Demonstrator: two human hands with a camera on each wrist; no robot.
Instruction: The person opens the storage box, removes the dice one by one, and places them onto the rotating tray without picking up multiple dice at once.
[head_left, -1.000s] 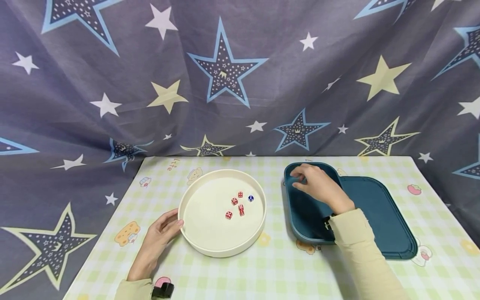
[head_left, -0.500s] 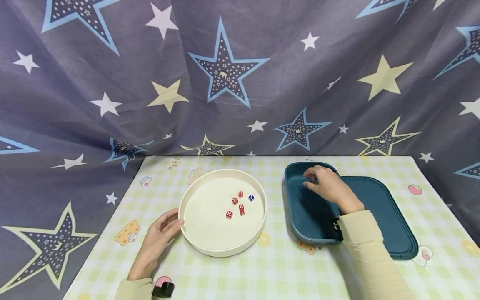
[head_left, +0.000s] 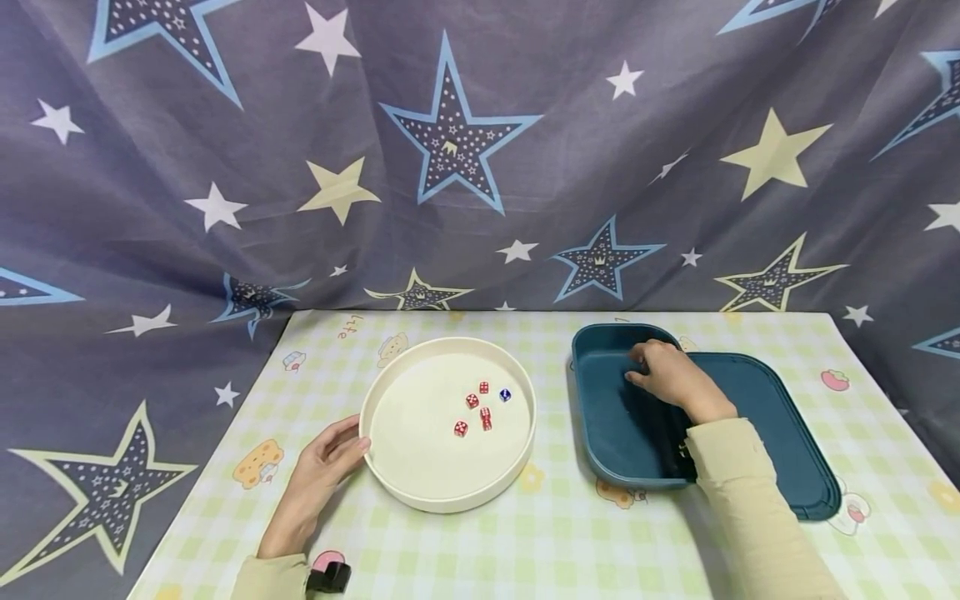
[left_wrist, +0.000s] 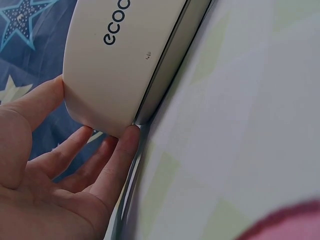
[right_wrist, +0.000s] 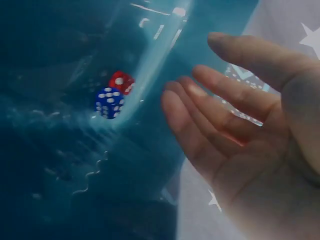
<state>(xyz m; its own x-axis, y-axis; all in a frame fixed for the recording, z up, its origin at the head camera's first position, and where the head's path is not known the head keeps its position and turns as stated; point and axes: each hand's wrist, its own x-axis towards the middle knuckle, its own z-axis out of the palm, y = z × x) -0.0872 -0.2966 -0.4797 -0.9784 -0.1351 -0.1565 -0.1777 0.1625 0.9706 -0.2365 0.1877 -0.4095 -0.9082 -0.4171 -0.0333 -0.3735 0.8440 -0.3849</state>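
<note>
My left hand (head_left: pixel 318 479) holds the left edge of a round cream tray (head_left: pixel 397 492). In the left wrist view, its thumb tip meets the rim and its fingers (left_wrist: pixel 107 175) touch the outer wall. Several red dice (head_left: pixel 461 428) and a blue die (head_left: pixel 505 395) lie in this tray. My right hand (head_left: pixel 671 375) is over the dark teal bin (head_left: pixel 600 442), fingers loosely bent with nothing between them. In the right wrist view, a blue die (right_wrist: pixel 109 103) and a red die (right_wrist: pixel 121 82) lie against the bin's inner edge, apart from the fingertips.
A flat teal lid (head_left: pixel 772 417) lies to the right of the bin, partly behind the right forearm. Both containers stand on a checked tablecloth (head_left: pixel 442 558). A star-patterned curtain (head_left: pixel 300 125) hangs behind the table.
My right hand has moved rightward and slightly down within the bin. The left hand keeps its place on the round tray, and the dice there have not moved.
</note>
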